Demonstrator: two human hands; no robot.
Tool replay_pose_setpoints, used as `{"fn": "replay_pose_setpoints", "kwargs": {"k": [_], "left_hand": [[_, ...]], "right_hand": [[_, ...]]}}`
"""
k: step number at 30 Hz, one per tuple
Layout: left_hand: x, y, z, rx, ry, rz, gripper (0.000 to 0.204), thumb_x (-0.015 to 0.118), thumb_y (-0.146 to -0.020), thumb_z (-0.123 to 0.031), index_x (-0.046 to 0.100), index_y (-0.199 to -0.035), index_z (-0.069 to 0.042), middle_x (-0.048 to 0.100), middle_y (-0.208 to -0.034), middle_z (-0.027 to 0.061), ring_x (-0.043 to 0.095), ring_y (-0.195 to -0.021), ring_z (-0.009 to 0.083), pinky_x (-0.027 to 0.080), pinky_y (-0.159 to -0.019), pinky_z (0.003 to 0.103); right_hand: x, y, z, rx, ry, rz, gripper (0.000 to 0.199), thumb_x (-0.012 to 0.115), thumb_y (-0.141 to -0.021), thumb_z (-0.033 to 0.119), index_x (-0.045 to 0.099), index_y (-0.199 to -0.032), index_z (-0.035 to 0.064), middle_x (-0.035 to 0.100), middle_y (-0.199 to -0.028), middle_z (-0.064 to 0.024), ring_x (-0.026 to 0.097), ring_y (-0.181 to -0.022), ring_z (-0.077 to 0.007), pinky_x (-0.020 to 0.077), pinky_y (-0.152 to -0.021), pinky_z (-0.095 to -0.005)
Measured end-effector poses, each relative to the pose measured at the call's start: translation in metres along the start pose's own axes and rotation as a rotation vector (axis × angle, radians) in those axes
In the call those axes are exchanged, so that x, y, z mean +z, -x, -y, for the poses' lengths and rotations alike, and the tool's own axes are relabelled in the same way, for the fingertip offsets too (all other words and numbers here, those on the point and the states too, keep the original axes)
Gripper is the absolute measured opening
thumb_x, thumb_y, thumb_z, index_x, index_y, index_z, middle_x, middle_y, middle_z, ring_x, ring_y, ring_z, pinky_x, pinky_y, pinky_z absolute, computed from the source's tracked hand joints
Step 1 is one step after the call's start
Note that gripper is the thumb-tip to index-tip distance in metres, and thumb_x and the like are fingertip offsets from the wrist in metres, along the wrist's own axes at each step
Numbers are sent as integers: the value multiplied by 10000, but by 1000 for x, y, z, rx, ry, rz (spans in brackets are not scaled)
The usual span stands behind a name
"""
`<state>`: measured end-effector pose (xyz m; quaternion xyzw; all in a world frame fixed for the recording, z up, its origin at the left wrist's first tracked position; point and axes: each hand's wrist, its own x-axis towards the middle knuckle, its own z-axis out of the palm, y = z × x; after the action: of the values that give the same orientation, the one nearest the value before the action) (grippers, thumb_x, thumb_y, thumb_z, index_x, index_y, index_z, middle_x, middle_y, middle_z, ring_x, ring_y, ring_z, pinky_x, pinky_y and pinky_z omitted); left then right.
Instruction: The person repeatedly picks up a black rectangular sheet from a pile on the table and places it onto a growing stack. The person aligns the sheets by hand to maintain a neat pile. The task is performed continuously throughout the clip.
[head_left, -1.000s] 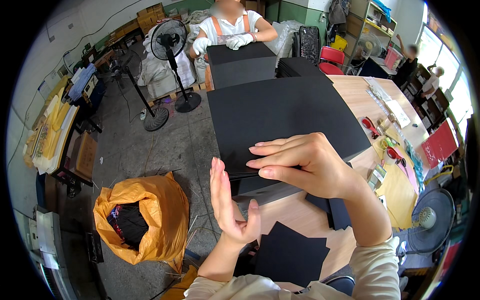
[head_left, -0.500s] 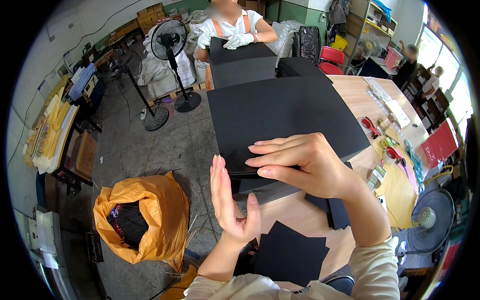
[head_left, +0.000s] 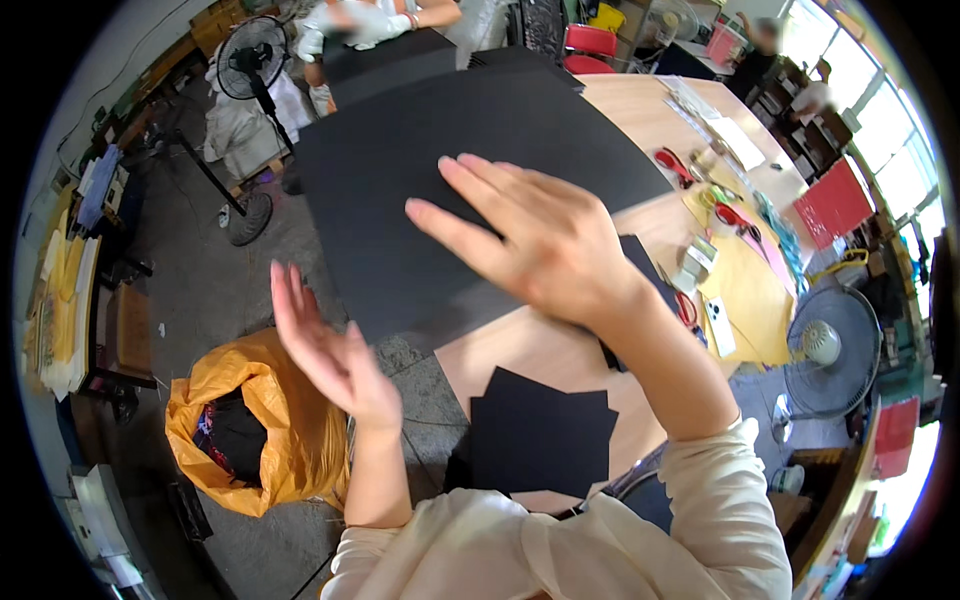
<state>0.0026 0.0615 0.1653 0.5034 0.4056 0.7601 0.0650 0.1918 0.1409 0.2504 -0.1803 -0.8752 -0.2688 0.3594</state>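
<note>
A large black sheet [head_left: 390,230], looking like card on a stack, covers the table's left part. Over its near right area is my right hand [head_left: 550,235], palm down, thumb and fingers stretched and spread. Whether the fingertips touch the surface cannot be told. My left hand [head_left: 335,350] is off the sheet's near left edge, slightly blurred, its fingers extended and thumb apart, holding nothing. Several smaller black sheets [head_left: 540,430] lie fanned on the wooden table close to my body. Another dark piece [head_left: 645,265] is partly hidden under my right forearm.
An orange sack [head_left: 310,420] with dark scraps stands on the floor at left. On the table's right are red-handled scissors [head_left: 730,215], a phone [head_left: 719,326] and yellow paper [head_left: 765,320]. A fan [head_left: 820,340] stands beyond. Across the table, a co-worker's gloved hands [head_left: 375,28] handle black sheets.
My view has shifted, so the scene sits higher and further left. My hands have moved apart, the left one away from the sheet's edge. My right fingers have spread from their bent, closer pose.
</note>
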Motion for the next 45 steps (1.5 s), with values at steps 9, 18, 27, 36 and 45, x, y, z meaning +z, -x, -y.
{"fn": "replay_pose_setpoints", "kwargs": {"k": [9, 18, 27, 36, 45], "left_hand": [[-148, 282, 125, -1574, 210, 175, 530, 409, -1021, -494, 509, -1341, -83, 598, -1239, 90, 570, -1145, 220, 447, -971, 406], [-153, 350, 108, -1813, 297, 243, 388, 572, -960, -462, 643, -1096, -106, 703, -1007, 16, 668, -885, 185, 516, -801, 358], [-134, 354, 164, -1641, 5, 172, 364, 618, -949, -407, 617, -1066, -61, 670, -969, 74, 638, -860, 175, 513, -770, 327], [-49, 124, 61, -542, -14, -56, 375, 469, -1029, -220, 463, -1319, 17, 507, -1339, 156, 490, -1244, 239, 355, -1085, 383], [-20, -7, 11, -18, 69, -5, 443, 352, -1022, -236, 485, -1340, 43, 448, -1440, 219, 407, -1361, 332, 288, -1138, 461]], "right_hand": [[-57, 243, 226, 322, -286, 440, 418, 532, -853, 150, 669, -1248, 150, 578, -1366, -105, 571, -1240, -237, 459, -998, -351], [-33, 359, 286, 324, -644, 766, 535, 655, -849, 368, 579, -1324, 133, 507, -1440, -137, 503, -1310, -262, 453, -978, -393], [-21, 112, 96, 166, -481, 24, 277, 773, -754, 88, 715, -1023, 56, 718, -1088, -129, 719, -928, -238, 557, -632, -314], [10, -42, 1, 33, -564, 221, 321, 717, -847, 290, 714, -1096, 87, 650, -1243, -147, 621, -1159, -301, 512, -958, -398], [27, -45, -2, 20, -562, 201, 219, 713, -857, 284, 755, -982, 110, 713, -1117, -112, 686, -1048, -230, 578, -788, -339]]}}
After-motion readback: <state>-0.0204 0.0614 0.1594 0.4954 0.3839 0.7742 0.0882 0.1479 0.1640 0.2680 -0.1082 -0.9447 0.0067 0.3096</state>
